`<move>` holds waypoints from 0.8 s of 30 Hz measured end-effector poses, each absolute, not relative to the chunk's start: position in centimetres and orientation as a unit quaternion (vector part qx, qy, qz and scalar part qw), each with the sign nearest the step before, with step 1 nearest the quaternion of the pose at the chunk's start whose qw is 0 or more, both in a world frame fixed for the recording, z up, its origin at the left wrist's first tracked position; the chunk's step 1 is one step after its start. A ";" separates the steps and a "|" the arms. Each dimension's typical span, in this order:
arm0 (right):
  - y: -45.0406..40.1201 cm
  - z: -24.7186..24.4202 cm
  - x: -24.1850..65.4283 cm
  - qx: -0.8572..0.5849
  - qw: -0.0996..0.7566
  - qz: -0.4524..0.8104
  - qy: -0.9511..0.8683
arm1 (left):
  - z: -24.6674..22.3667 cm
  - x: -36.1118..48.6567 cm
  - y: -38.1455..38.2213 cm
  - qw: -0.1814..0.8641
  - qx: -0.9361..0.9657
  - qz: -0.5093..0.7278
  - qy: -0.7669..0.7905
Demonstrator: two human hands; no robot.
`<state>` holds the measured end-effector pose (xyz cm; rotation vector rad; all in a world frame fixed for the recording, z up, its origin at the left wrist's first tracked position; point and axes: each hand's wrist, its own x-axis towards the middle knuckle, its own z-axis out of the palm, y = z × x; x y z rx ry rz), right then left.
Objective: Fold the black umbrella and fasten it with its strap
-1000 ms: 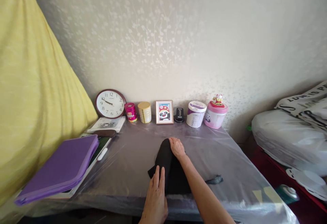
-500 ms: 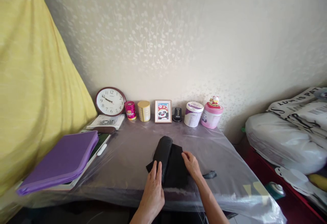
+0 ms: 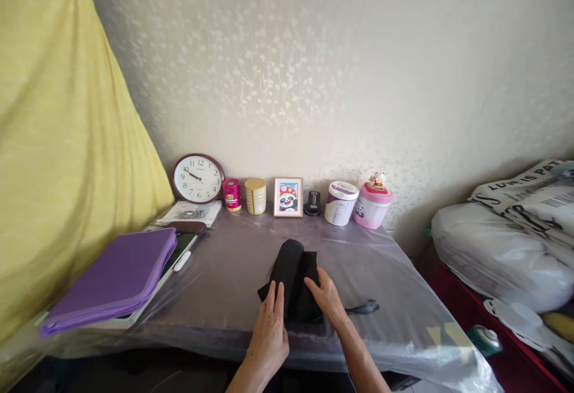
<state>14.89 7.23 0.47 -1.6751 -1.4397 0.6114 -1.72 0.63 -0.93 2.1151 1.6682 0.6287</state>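
A black cloth bundle (image 3: 287, 267) lies near the front edge of the table, its left part a thick roll and its right part a flatter flap. My left hand (image 3: 269, 327) rests on the lower left of the roll, fingers extended. On the right flap (image 3: 309, 306), my right hand (image 3: 327, 297) has its thumb on top and its fingers at the outer edge, closed on the cloth. A thin dark strap (image 3: 365, 307) trails out to the right beyond my right wrist.
The plastic-covered table (image 3: 215, 279) carries a purple folder (image 3: 112, 273) at left. Along the wall stand a clock (image 3: 198, 178), tins (image 3: 256, 196), a panda picture (image 3: 288, 197), a black holder (image 3: 313, 203) and tubs (image 3: 341, 203). White bags (image 3: 497, 249) are piled at right.
My right hand has moved left, bringing the right flap inward against the roll. My left hand stays on the roll. The view has shifted slightly.
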 end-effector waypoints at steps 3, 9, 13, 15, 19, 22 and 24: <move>7.5 1.8 13.4 -0.660 0.405 0.260 -0.577 | -0.5 -1.6 0.6 0.182 0.753 0.194 0.602; 8.1 3.3 10.6 -0.646 0.392 0.263 -0.600 | 0.1 -1.4 0.5 0.171 0.754 0.168 0.612; 8.6 3.4 9.7 -0.644 0.369 0.267 -0.615 | 0.0 -1.5 0.5 0.173 0.758 0.177 0.604; 8.8 3.4 9.4 -0.644 0.356 0.264 -0.624 | -0.1 -1.6 0.6 0.168 0.763 0.177 0.599; 9.3 3.2 9.1 -0.643 0.329 0.259 -0.641 | 0.0 -1.7 0.6 0.167 0.762 0.170 0.602; 9.6 3.2 9.0 -0.636 0.316 0.269 -0.651 | 0.0 -1.7 0.6 0.172 0.756 0.174 0.607; 9.8 3.2 9.0 -0.629 0.308 0.281 -0.656 | -0.1 -1.8 0.7 0.178 0.752 0.179 0.609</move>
